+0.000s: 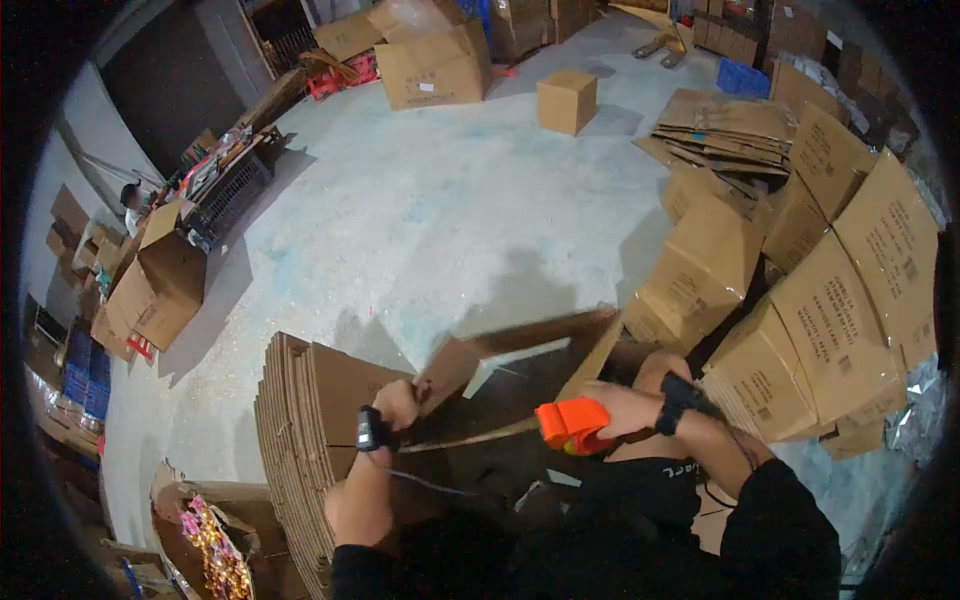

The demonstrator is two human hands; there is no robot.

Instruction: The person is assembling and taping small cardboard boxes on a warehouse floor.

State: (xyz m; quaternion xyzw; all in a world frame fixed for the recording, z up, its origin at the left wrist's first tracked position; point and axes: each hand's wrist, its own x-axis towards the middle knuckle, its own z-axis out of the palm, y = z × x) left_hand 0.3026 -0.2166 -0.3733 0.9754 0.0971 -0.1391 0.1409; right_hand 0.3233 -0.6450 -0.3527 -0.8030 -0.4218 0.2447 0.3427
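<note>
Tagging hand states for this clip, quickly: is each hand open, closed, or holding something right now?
Left hand: closed, holding the edge of a cardboard box flap.
Right hand: closed, holding an orange handheld tool.

Orange hand tool: its shell is looking like smooth, hard plastic.
Open carton: its flaps are showing matt, papery cardboard.
Flattened cartons: their edges are exposing rough, layered cardboard.
Black sleeve: it is appearing as matt cloth.
Crumpled wrapping: glossy plastic film is gleaming.
Floor: it is looking smooth.
</note>
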